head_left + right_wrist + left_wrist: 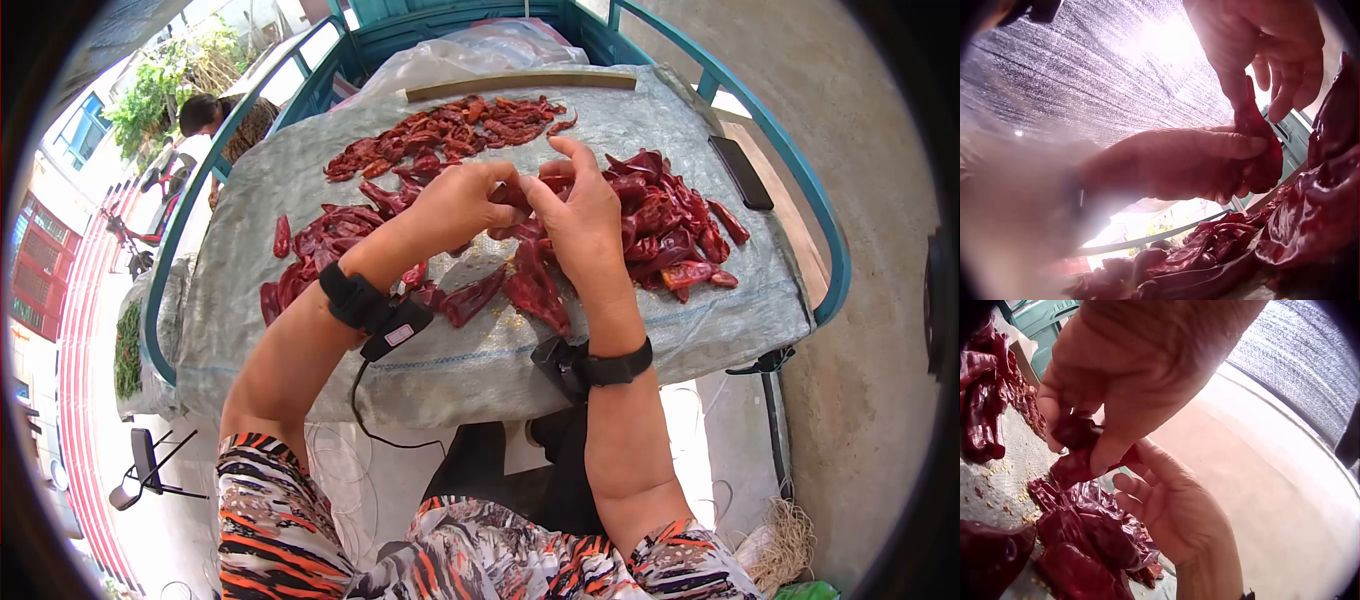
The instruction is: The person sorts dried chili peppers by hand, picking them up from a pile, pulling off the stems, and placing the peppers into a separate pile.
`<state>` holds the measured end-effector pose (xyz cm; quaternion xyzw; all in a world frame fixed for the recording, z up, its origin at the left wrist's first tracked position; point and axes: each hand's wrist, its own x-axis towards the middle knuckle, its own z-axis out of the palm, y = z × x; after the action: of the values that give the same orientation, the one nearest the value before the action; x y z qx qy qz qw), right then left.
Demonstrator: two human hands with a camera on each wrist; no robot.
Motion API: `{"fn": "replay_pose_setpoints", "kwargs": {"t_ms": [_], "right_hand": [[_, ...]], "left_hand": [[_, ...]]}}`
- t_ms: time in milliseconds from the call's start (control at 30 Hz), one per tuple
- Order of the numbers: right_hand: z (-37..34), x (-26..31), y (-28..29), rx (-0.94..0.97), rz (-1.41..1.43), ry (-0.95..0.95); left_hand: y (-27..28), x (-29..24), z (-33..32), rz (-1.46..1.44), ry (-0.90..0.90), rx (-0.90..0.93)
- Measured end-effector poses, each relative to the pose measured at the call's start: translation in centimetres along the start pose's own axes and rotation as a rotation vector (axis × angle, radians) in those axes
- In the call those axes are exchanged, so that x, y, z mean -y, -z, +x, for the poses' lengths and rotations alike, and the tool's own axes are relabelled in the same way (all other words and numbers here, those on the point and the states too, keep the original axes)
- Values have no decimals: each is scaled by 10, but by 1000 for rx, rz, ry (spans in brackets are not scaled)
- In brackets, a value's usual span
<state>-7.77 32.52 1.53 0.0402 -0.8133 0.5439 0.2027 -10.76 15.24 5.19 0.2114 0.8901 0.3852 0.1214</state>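
Observation:
Above the pile, my left hand (pixel 460 205) grips a dark red dried chili pepper (pixel 1263 153), thumb laid along its side in the right wrist view. My right hand (pixel 585 220) meets it from the other side and pinches the pepper's narrow end between thumb and finger; its other fingers are loosely bent. In the head view the hands hide most of this pepper. Larger glossy chili peppers (pixel 535 290) lie just beneath the hands, with a heap (pixel 665 225) to the right and another heap (pixel 325 240) to the left.
A grey woven sheet (pixel 400 385) covers the cart bed, with pale seeds scattered on it. Smaller, shrivelled chili pieces (pixel 450 135) lie farther back, before a wooden strip (pixel 520 87). A black phone (pixel 741 172) sits near the right teal rail (pixel 825 230). Another person (pixel 235 120) is beyond the left rail.

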Motion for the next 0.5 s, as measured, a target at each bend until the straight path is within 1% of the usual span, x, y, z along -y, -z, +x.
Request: {"fn": "replay_pose_setpoints", "kwargs": {"t_ms": [100, 200, 300, 333, 433, 500], "right_hand": [[0, 5, 2, 40, 95, -83], [1, 3, 6, -141, -78, 75], [1, 7, 8, -133, -22, 27], [1, 6, 7, -140, -37, 50], [0, 4, 3, -148, -66, 96], [0, 6, 2, -136, -67, 94]], "left_hand": [[6, 1, -12, -52, 87, -3], [17, 31, -13, 177, -67, -187], [33, 51, -17, 388, -25, -284], [36, 56, -18, 410, 13, -349], [45, 63, -15, 287, 46, -349], [42, 64, -12, 257, -2, -375]]}}
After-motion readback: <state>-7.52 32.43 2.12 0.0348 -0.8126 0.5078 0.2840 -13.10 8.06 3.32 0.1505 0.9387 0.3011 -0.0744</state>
